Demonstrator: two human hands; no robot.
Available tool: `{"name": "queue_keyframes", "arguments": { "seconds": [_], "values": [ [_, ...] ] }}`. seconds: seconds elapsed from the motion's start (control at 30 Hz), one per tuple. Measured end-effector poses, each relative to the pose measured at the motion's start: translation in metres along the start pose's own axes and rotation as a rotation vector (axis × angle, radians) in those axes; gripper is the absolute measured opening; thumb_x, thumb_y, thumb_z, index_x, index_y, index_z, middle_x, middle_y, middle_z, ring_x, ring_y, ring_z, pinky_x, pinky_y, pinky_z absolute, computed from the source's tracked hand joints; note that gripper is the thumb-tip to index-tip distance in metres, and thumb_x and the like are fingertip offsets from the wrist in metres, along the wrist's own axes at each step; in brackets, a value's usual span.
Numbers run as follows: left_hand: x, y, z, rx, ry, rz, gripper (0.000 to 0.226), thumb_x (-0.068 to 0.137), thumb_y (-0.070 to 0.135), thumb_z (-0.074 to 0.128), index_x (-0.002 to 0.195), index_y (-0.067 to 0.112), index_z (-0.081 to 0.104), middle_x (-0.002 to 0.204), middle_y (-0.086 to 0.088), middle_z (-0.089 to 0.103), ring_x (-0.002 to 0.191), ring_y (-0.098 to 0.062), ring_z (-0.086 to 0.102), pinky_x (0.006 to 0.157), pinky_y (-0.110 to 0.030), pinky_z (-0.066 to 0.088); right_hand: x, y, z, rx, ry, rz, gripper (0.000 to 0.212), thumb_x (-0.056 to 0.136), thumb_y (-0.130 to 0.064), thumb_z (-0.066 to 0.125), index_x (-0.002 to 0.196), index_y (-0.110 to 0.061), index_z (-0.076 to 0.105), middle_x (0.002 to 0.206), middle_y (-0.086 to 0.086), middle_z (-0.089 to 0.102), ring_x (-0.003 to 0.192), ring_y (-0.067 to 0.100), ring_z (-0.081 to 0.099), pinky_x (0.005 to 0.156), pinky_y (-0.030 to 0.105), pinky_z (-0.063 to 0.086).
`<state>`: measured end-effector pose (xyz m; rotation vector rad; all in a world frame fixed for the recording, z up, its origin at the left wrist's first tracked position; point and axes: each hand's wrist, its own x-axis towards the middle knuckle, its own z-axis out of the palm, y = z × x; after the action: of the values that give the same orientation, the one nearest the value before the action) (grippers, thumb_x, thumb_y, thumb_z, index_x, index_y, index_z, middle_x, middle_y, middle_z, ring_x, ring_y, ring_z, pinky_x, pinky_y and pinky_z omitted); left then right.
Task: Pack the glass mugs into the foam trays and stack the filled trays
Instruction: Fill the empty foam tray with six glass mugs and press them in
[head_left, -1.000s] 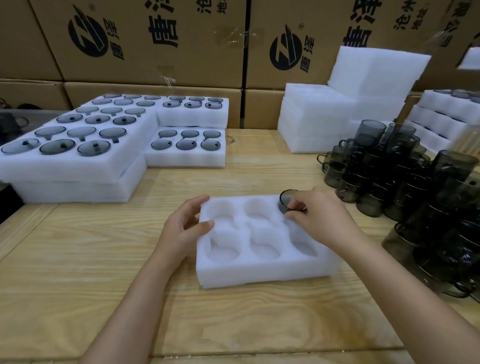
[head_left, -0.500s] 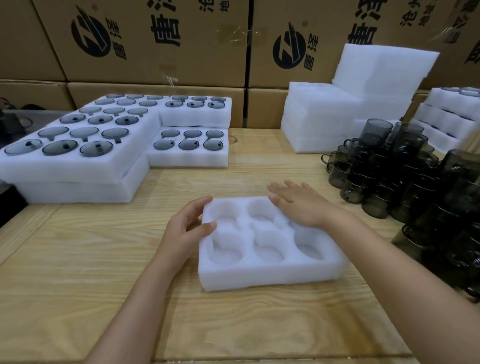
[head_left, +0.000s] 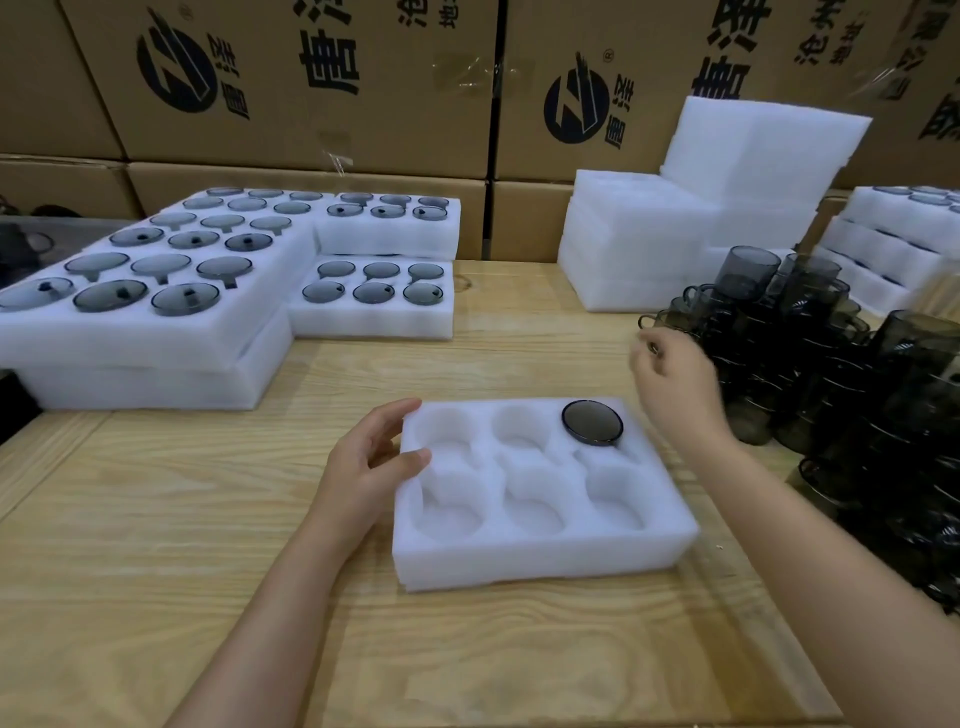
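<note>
Tray (head_left: 545, 561), foam, six pockets, on table (head_left: 156, 493) before me: one mug (head_left: 592, 422) sits in far right pocket. My left hand (head_left: 363, 467) grips tray's left edge, thumb on top. My right hand (head_left: 680, 384) hovers beside mug pile (head_left: 831, 364), fingers curled, blurred; I cannot tell whether it holds anything. Filled trays (head_left: 156, 338) stacked far left.

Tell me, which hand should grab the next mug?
Probably the right hand. It is beside the loose mugs, while the left hand grips the foam tray at its left edge, far from them.
</note>
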<state>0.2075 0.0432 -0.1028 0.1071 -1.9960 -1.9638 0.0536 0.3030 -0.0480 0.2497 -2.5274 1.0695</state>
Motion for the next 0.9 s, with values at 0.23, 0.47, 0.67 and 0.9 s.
{"name": "queue_keyframes", "arguments": {
  "seconds": [0.23,0.47,0.67,0.9],
  "values": [
    [0.000,0.001,0.000,0.002,0.010,0.002,0.051,0.065,0.018,0.068,0.116,0.023,0.062,0.120,-0.001,0.065,0.107,-0.014,0.063,0.082,-0.022,0.049,0.010,0.030,-0.017,-0.245,-0.087,0.161,0.039,0.092,-0.027,0.048,0.127,-0.010,0.054,0.121,0.013,0.060,0.115,0.033,0.050,0.090,0.039,0.042],
    [-0.001,0.002,0.001,0.013,0.011,0.007,0.053,0.066,0.017,0.067,0.119,0.019,0.061,0.119,-0.001,0.066,0.104,-0.010,0.064,0.080,-0.019,0.050,-0.011,0.029,-0.017,-0.233,-0.153,0.037,0.014,0.079,-0.020,0.069,0.094,-0.019,0.070,0.075,-0.009,0.061,0.087,0.020,0.058,0.080,0.033,0.047],
    [-0.001,0.004,0.002,0.022,0.018,0.003,0.054,0.065,0.017,0.067,0.119,0.018,0.061,0.119,-0.002,0.065,0.106,-0.014,0.063,0.082,-0.022,0.048,-0.010,0.032,-0.019,-0.434,-0.301,-0.059,0.003,0.079,-0.028,0.065,0.080,-0.027,0.068,0.071,-0.006,0.043,0.088,0.026,0.047,0.068,0.032,0.039],
    [-0.001,0.005,0.002,0.017,0.017,0.001,0.052,0.065,0.017,0.067,0.116,0.020,0.062,0.118,-0.002,0.066,0.102,-0.010,0.065,0.078,-0.018,0.050,-0.012,0.039,-0.008,-0.393,-0.227,-0.082,0.026,0.080,-0.038,0.069,0.104,-0.027,0.071,0.133,0.005,0.033,0.119,0.020,0.023,0.099,0.039,0.034]
  ]
}}
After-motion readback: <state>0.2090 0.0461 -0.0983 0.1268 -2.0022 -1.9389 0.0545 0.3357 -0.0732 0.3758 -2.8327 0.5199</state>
